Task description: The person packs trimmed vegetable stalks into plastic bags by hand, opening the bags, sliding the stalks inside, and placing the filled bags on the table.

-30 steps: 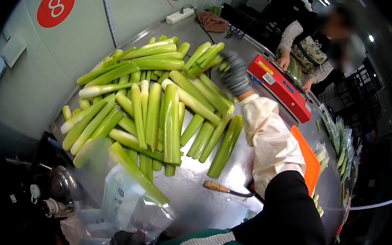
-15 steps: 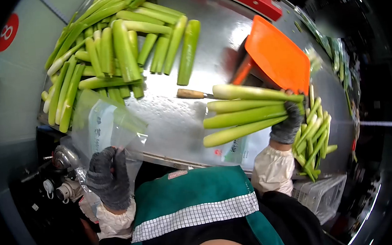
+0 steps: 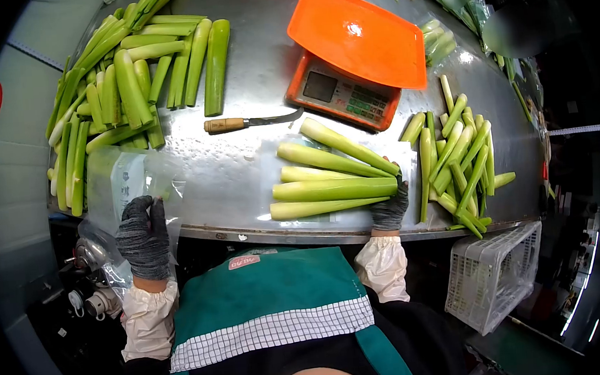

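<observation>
My right hand (image 3: 391, 205), in a dark grey glove, is closed around the greener ends of several pale green stalks that look like trimmed leeks (image 3: 335, 188). Their whitish ends fan out to the left, over clear printed bags (image 3: 270, 163) at the table's front edge. My left hand (image 3: 143, 235), gloved too, pinches the edge of a clear plastic bag (image 3: 126, 174) with a printed label. The bag hangs partly over the table edge and looks flat.
A knife (image 3: 228, 125) with a wooden handle lies before an orange scale (image 3: 366, 45). Stalk piles sit at the left (image 3: 126, 88) and right (image 3: 463, 153) of the metal table (image 3: 248, 72). Below the right corner is a white plastic crate (image 3: 487, 278).
My right hand has brought the stalks down from beside the scale to above the bags, and they fan wider. My left hand keeps the bag. The view has shifted, uncovering the scale's display.
</observation>
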A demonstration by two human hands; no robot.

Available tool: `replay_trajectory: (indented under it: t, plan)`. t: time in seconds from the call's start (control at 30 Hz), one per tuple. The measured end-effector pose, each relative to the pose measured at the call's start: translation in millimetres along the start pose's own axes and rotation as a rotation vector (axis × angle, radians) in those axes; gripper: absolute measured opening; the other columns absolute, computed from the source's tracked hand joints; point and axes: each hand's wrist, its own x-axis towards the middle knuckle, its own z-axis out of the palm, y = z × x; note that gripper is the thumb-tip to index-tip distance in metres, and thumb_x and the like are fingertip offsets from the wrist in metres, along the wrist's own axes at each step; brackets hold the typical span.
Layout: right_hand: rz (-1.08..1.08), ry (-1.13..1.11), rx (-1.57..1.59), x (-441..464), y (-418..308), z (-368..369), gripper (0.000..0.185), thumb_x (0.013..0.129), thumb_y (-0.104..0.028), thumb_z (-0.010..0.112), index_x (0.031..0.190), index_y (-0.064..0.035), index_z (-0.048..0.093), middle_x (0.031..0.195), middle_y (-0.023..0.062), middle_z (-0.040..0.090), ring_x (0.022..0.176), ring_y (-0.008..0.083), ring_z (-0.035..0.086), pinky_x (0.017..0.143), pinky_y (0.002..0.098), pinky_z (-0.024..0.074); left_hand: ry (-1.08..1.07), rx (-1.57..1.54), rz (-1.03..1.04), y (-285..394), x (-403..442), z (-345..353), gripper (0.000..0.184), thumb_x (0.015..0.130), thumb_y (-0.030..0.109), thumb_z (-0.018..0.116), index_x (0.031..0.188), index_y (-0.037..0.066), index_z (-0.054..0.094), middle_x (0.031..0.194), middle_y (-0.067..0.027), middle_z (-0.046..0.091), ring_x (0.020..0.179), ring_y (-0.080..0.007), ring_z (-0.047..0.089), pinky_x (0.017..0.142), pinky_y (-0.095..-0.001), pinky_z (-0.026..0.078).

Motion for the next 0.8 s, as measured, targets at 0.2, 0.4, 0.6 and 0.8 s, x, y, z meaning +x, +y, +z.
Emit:
replay_trajectory:
  t: [0.2, 0.4, 0.6, 0.8]
  plan:
    - [0.053, -0.126, -0.967, 8.4, -48.4, 9.4, 0.036, 0.075, -0.026, 0.064, 0.105, -0.0073, 0.054, 0.107, 0.0107, 0.057, 0.1, 0.0223, 0.051, 0.092, 0.0317, 0.0351, 0.021, 0.008, -0.074, 0.9, -6.6, 3.1, 0.01, 0.073, 0.008, 0.063, 0.08, 0.003, 0.059, 0.073, -0.0127, 0.059, 0.061, -0.0275, 0.058, 0.055, -0.0317, 0.046]
    - [-0.023, -0.407, -2.292, 35.0, -50.7, 86.1, 0.052, 0.064, -0.024, 0.07, 0.109, -0.0067, 0.051, 0.104, 0.0149, 0.054, 0.099, 0.0279, 0.05, 0.085, 0.0351, 0.0404, 0.065, 0.003, -0.016, -1.1, -13.0, 6.1, 0.008, 0.075, 0.006, 0.06, 0.082, 0.003, 0.059, 0.074, -0.0129, 0.059, 0.064, -0.0281, 0.058, 0.058, -0.0335, 0.047]
    - [0.146, -0.629, -2.534, 58.2, -20.8, 85.6, 0.067, 0.057, -0.023, 0.072, 0.115, -0.0058, 0.042, 0.102, 0.0162, 0.048, 0.098, 0.0311, 0.048, 0.086, 0.0382, 0.0403, 0.113, 0.104, 0.008, 8.7, -13.0, 10.9, 0.012, 0.076, 0.004, 0.057, 0.087, 0.004, 0.059, 0.075, -0.0144, 0.057, 0.065, -0.0304, 0.057, 0.059, -0.0363, 0.047]
    - [0.151, -0.585, -2.573, 66.6, -11.7, 67.3, 0.059, 0.058, -0.02, 0.069, 0.11, -0.0055, 0.045, 0.098, 0.0151, 0.052, 0.092, 0.0307, 0.052, 0.08, 0.0382, 0.043, 0.129, 0.171, -0.021, 9.5, -15.7, 8.1, 0.014, 0.075, 0.005, 0.057, 0.089, 0.005, 0.059, 0.075, -0.0149, 0.056, 0.062, -0.0318, 0.056, 0.056, -0.0377, 0.047]
